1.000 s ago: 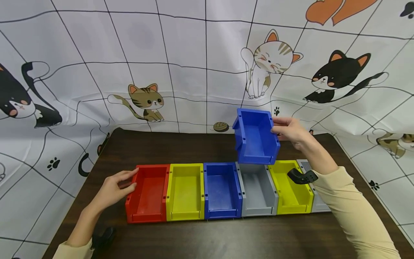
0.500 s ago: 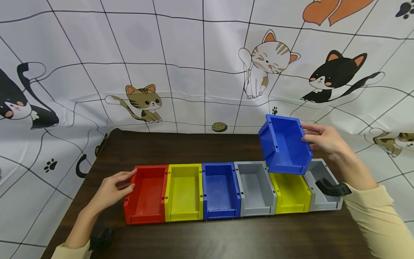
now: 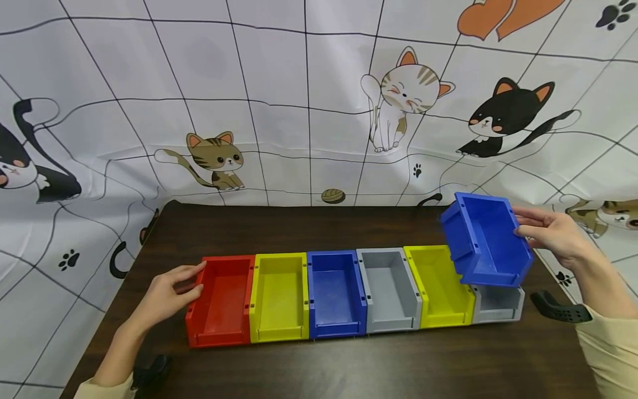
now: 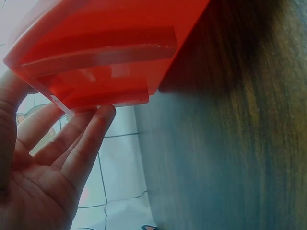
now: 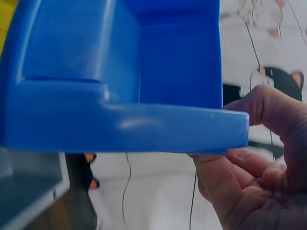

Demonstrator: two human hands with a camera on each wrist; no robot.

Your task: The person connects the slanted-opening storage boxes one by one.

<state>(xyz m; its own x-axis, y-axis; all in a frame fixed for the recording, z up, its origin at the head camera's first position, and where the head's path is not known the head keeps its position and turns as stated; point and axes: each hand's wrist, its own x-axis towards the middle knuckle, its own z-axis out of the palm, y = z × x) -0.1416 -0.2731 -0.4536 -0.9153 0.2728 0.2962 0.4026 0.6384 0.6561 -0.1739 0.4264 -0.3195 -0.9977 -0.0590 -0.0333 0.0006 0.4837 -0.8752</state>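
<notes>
My right hand (image 3: pixel 558 233) holds a blue bin (image 3: pixel 490 238) by its right wall, thumb and fingers on opposite sides of that wall. The bin is tilted and raised above the right end of a row of bins. It hides part of a grey bin (image 3: pixel 498 302) and a corner of the yellow bin (image 3: pixel 446 288) beside it. At the row's left end, my left hand (image 3: pixel 161 296) touches the red bin (image 3: pixel 224 299) with extended fingers; in the left wrist view, fingertips (image 4: pixel 108 112) meet its edge.
Between the two ends stand another yellow bin (image 3: pixel 279 299), a blue bin (image 3: pixel 336 296) and a grey bin (image 3: pixel 389 291), side by side on the dark wooden table (image 3: pixel 349 366). A white cat-print cloth (image 3: pixel 279 66) hangs behind the table.
My right hand has carried the blue bin rightward and somewhat lower, from above the first grey bin to above the grey bin at the right end. The left hand stays at the red bin.
</notes>
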